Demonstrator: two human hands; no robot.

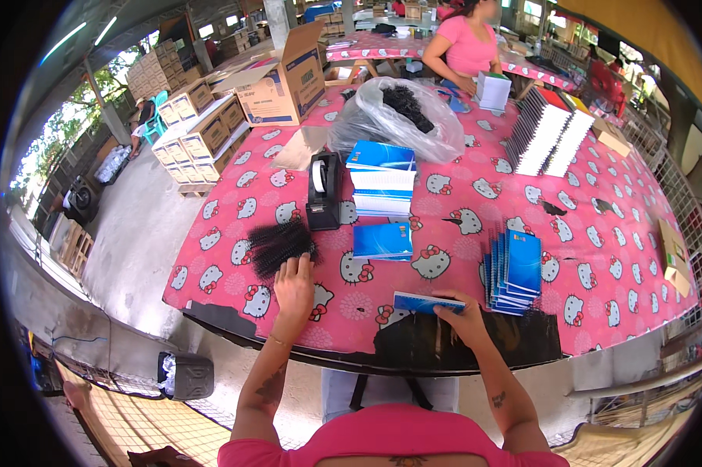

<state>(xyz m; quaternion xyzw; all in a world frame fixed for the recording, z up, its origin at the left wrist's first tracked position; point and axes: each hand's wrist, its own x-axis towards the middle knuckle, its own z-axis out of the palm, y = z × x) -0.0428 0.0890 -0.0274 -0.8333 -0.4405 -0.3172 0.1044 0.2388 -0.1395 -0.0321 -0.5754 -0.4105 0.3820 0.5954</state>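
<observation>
Pinched in the right hand [461, 315], at the near edge of the pink-covered worktop [432, 274]: a blue notebook [417, 302], with thumb on the cover and fingers round the far side. Off to the left, down at a heap of black binding coils [277, 245]: the left hand [293, 292], fingers bent and close together (whether pinching a coil, impossible to tell from above).

Probably worth drawing out a single coil by its end, slowly enough not to drag up its neighbours; in so loose a heap, likely to snag otherwise. Best to keep a firm but light hold on the notebook at its right end, leaving the whitish far edge uncovered and the leaves squared together.

Among the print in view: dark blue lettering and bands on the open cardboard carton [261, 100] at the back left; smaller printing on the stacked cartons [198, 147] beside it; a small orange mark on the top cover of the notebook stack [524, 265] at right, too tiny to make out. On the worktop cover, cat faces with red bows and pale flowers.
</observation>
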